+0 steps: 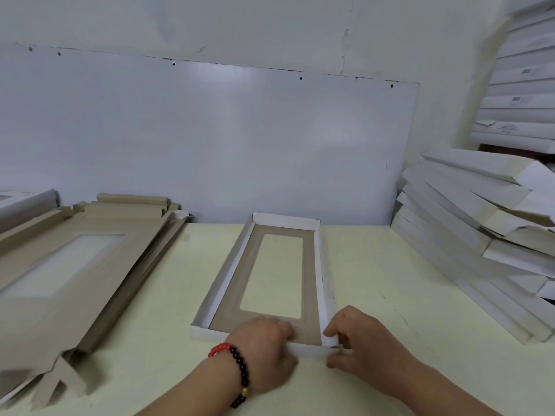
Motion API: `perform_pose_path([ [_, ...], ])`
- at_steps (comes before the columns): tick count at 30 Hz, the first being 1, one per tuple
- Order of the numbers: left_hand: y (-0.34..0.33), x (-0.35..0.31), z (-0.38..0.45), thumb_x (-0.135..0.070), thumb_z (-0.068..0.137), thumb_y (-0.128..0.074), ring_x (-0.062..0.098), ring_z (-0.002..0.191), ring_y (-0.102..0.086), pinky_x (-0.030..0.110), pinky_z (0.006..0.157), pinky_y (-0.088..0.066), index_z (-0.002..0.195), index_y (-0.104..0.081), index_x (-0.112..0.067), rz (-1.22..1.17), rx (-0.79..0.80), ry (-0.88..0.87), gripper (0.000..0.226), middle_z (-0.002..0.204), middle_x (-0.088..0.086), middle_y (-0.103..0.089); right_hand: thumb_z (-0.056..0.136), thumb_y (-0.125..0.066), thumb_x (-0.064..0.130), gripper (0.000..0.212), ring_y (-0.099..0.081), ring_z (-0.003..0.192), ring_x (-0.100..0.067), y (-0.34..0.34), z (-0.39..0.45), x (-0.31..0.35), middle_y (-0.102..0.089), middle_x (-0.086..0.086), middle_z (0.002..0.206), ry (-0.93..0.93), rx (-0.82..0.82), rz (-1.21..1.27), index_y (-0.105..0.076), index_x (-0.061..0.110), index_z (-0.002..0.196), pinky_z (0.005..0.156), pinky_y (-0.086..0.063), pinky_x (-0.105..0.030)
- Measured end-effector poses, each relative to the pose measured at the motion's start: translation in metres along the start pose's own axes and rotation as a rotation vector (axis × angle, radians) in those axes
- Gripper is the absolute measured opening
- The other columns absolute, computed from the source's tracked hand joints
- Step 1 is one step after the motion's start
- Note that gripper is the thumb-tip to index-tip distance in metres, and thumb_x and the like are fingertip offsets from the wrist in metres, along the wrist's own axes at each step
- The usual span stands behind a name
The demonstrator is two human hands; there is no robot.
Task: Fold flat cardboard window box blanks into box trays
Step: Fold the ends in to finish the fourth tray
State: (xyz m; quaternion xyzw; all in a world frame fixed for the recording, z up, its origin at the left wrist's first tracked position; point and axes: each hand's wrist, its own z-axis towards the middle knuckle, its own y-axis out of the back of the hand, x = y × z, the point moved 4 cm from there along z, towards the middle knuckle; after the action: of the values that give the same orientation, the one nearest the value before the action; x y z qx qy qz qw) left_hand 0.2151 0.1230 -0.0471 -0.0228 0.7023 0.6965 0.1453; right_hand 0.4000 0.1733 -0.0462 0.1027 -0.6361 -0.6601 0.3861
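Both hands work at the near end of a window box tray (228, 283) lying lengthwise in the middle of the pale table (375, 280), its white walls raised around a brown floor with a rectangular window. The left hand (264, 352), with red and black bead bracelets (237, 367) on its wrist, curls over the tray's near wall, fingers inside and thumb outside. The right hand (357, 340) pinches the tray's near right corner between thumb and curled fingers. Flat brown window box blanks (60, 265) are stacked at the left. Folded white trays (468, 229) are piled at the right, leaning against one another.
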Motion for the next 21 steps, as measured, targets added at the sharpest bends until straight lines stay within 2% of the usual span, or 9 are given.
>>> perform_pose_path([
  [4,0.008,-0.014,0.024,-0.024,0.088,-0.051,0.015,0.112,-0.056,0.023,0.093,-0.045,0.129,-0.055,-0.021,-0.255,0.157,0.185,0.042,0.122,-0.003,-0.058,0.08,-0.07,0.037,0.023,-0.045,0.076,0.008,0.002,-0.001,0.0,-0.042,0.028,0.09,0.02,0.007,-0.022,-0.059,0.032,0.1,0.071,-0.037,-0.007],
  [5,0.011,-0.018,0.032,-0.019,0.088,-0.051,0.016,0.108,-0.057,0.025,0.093,-0.047,0.121,-0.06,-0.019,-0.292,0.194,0.218,0.034,0.119,0.0,-0.059,0.079,-0.07,0.035,0.02,-0.046,0.075,0.007,0.002,-0.001,0.0,-0.043,0.027,0.089,0.022,0.004,-0.019,-0.057,0.033,0.095,0.07,-0.037,-0.008],
  [7,0.012,-0.026,0.047,-0.01,0.088,-0.052,0.019,0.084,-0.057,0.029,0.077,-0.053,0.084,-0.06,-0.016,-0.389,0.257,0.264,0.011,0.093,0.006,-0.059,0.078,-0.071,0.032,0.02,-0.047,0.075,0.005,0.003,-0.001,0.0,-0.046,0.023,0.089,0.036,0.0,-0.007,-0.052,0.035,0.085,0.069,-0.037,-0.009],
  [8,0.011,-0.029,0.054,-0.007,0.087,-0.052,0.019,0.074,-0.056,0.027,0.068,-0.053,0.073,-0.055,-0.014,-0.48,0.278,0.308,0.016,0.083,0.007,-0.059,0.077,-0.071,0.03,0.022,-0.048,0.075,0.004,0.003,-0.002,0.0,-0.047,0.022,0.09,0.041,0.0,0.001,-0.05,0.036,0.082,0.069,-0.038,-0.009],
  [10,0.005,-0.033,0.065,-0.001,0.088,-0.049,0.019,0.074,-0.065,0.024,0.071,-0.056,0.079,-0.06,-0.007,-0.715,0.35,0.423,0.016,0.088,0.012,-0.07,0.075,-0.072,0.026,0.025,-0.049,0.076,0.003,0.003,-0.003,-0.001,-0.049,0.02,0.09,0.054,-0.015,0.034,-0.049,0.036,0.079,0.068,-0.038,-0.009],
  [12,0.0,-0.035,0.071,0.003,0.091,-0.043,0.024,0.083,-0.072,0.032,0.078,-0.059,0.1,-0.063,0.003,-0.943,0.346,0.549,0.022,0.097,0.018,-0.071,0.074,-0.073,0.024,0.024,-0.051,0.077,0.002,0.002,-0.004,-0.003,-0.051,0.019,0.09,0.067,-0.039,0.071,-0.052,0.035,0.078,0.068,-0.04,-0.01],
  [14,-0.004,-0.034,0.074,0.005,0.092,-0.04,0.029,0.084,-0.072,0.038,0.077,-0.06,0.115,-0.057,0.008,-1.1,0.311,0.619,0.03,0.089,0.02,-0.069,0.073,-0.073,0.023,0.018,-0.051,0.076,0.0,0.002,-0.004,-0.004,-0.053,0.017,0.089,0.082,-0.061,0.09,-0.057,0.029,0.078,0.068,-0.041,-0.011],
  [19,-0.007,-0.032,0.071,0.01,0.088,-0.041,0.035,0.074,-0.072,0.041,0.072,-0.06,0.087,-0.055,0.005,-1.259,0.27,0.662,0.015,0.086,0.022,-0.066,0.074,-0.074,0.022,0.012,-0.049,0.072,-0.001,0.001,-0.004,-0.005,-0.053,0.016,0.088,0.147,-0.082,0.096,-0.063,0.019,0.078,0.067,-0.038,-0.011],
  [21,-0.007,-0.033,0.068,0.009,0.088,-0.044,0.035,0.066,-0.071,0.04,0.065,-0.06,0.087,-0.054,0.005,-1.319,0.261,0.681,0.011,0.085,0.019,-0.062,0.075,-0.073,0.023,0.011,-0.048,0.073,-0.001,0.001,-0.004,-0.005,-0.049,0.021,0.087,0.153,-0.082,0.101,-0.062,0.02,0.078,0.068,-0.037,-0.011],
])
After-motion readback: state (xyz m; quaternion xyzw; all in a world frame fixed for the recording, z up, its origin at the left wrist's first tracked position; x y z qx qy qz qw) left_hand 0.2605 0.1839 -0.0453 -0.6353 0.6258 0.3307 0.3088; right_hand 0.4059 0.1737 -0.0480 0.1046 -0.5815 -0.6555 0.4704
